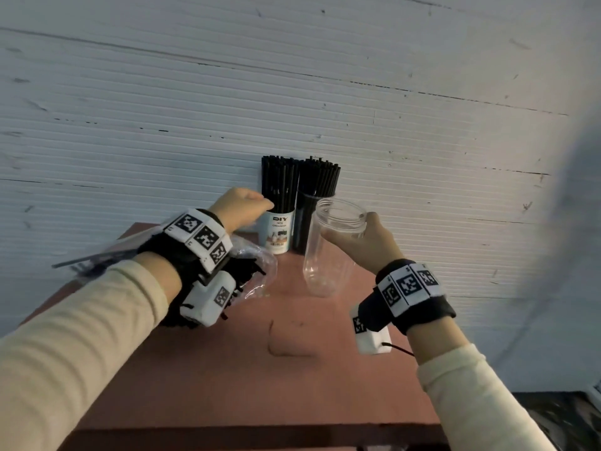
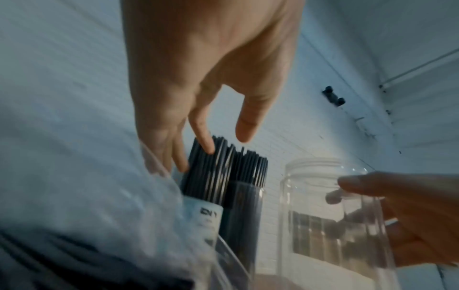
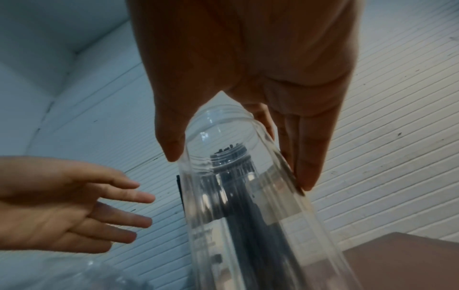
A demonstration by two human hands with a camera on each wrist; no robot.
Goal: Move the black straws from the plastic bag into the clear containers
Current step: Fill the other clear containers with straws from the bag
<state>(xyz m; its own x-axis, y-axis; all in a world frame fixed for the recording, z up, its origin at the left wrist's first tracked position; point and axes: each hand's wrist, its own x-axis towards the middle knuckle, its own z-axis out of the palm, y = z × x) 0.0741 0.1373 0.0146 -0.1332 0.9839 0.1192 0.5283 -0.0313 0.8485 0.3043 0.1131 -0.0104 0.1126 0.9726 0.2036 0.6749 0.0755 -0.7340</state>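
Nearest me, my right hand (image 1: pixel 364 245) grips the empty jar (image 1: pixel 328 252); only the left wrist view shows my left hand (image 2: pixel 198 82) with fingers (image 2: pixel 206 141) spread loosely, touching blurred straws (image 2: pixel 223 166).

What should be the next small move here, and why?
Probably set the empty clear jar, gripped near its rim by the right hand, upright on the table: the open left hand holds nothing, and straws remain in the plastic bag.

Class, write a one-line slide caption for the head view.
Right hand holds an empty clear jar; left hand reaches toward two straw-filled containers.
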